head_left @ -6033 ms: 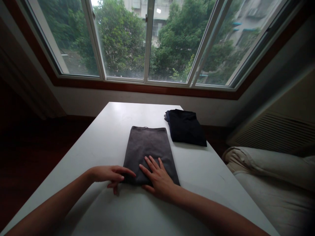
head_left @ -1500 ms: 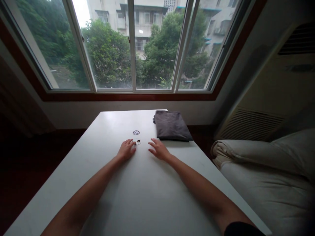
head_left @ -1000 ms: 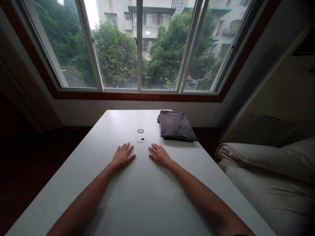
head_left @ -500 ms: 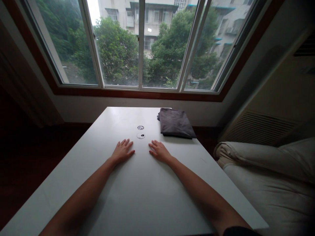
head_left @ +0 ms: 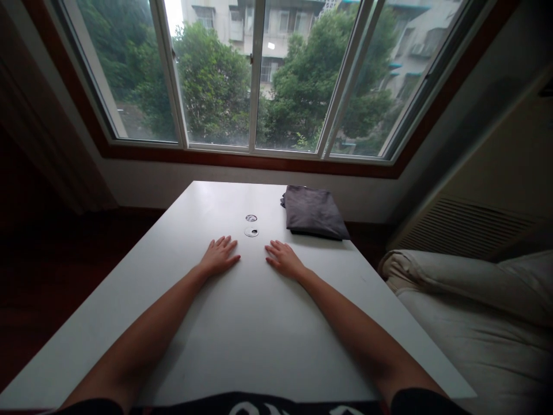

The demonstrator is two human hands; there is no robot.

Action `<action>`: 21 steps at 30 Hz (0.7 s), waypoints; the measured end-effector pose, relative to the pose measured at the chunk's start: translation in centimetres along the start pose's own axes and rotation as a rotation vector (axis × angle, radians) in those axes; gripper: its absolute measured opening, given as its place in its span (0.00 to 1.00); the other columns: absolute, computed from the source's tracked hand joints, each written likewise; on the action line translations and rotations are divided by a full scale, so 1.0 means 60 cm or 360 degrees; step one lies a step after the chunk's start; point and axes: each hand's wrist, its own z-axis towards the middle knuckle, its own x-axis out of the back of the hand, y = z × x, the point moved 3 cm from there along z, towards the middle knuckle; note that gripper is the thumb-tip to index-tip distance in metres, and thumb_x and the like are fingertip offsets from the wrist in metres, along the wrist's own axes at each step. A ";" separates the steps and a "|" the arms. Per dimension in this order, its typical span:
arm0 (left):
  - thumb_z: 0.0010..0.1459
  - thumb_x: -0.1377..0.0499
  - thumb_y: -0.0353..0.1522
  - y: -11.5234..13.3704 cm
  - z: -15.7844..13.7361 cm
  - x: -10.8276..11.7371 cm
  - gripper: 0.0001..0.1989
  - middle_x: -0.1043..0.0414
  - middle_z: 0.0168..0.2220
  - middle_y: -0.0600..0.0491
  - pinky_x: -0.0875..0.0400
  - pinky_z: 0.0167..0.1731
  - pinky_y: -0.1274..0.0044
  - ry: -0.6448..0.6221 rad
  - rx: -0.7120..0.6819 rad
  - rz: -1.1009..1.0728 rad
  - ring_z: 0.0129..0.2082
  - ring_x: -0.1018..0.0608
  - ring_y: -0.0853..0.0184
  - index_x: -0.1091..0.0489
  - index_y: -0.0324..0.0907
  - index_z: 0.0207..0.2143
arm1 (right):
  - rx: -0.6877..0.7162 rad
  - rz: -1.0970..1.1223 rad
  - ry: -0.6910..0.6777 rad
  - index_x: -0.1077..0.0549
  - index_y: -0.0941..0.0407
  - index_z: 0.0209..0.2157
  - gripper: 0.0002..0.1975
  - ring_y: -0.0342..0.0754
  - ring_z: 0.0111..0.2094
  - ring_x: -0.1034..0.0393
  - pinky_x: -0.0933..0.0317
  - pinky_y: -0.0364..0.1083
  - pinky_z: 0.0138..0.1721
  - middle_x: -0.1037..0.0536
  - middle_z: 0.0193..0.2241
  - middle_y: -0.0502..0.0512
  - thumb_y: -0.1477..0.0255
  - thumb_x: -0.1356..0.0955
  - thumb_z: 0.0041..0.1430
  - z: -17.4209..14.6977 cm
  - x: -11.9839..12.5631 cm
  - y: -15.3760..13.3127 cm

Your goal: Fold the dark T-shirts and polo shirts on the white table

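Note:
My left hand lies palm down on the white table, fingers spread, holding nothing. Across from it, my right hand rests the same way, flat and open, with a gap between the two. Just beyond the hands, two round fittings are set in the tabletop: a nearer disc with a dark hole and a farther circle. A folded dark grey cloth sits at the table's far right corner, past my right hand and apart from it.
A pale cushioned sofa stands along the right side of the table. Behind the far edge is a wall with a wide window. A curtain hangs at the left, and a vented panel stands at the right.
The camera view has tilted and shifted slightly, so my shirt and sleeves now show at the bottom. Both hands keep their place on the table, and the cloth has not moved.

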 end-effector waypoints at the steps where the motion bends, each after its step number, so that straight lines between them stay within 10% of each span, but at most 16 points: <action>1: 0.69 0.51 0.54 -0.001 0.000 0.000 0.37 0.52 0.76 0.44 0.56 0.71 0.51 0.0000 0.0009 0.0000 0.76 0.50 0.47 0.42 0.47 0.73 | 0.0004 -0.0007 0.0000 0.33 0.50 0.69 0.27 0.61 0.72 0.48 0.52 0.63 0.71 0.40 0.71 0.61 0.57 0.36 0.74 0.000 -0.001 0.000; 21: 0.70 0.52 0.55 0.005 -0.004 0.003 0.36 0.52 0.76 0.43 0.55 0.71 0.52 0.0014 -0.0021 0.0026 0.75 0.47 0.49 0.42 0.48 0.73 | 0.0032 0.0009 0.0053 0.31 0.49 0.67 0.27 0.60 0.71 0.44 0.50 0.61 0.70 0.36 0.69 0.61 0.56 0.35 0.72 0.000 0.004 -0.003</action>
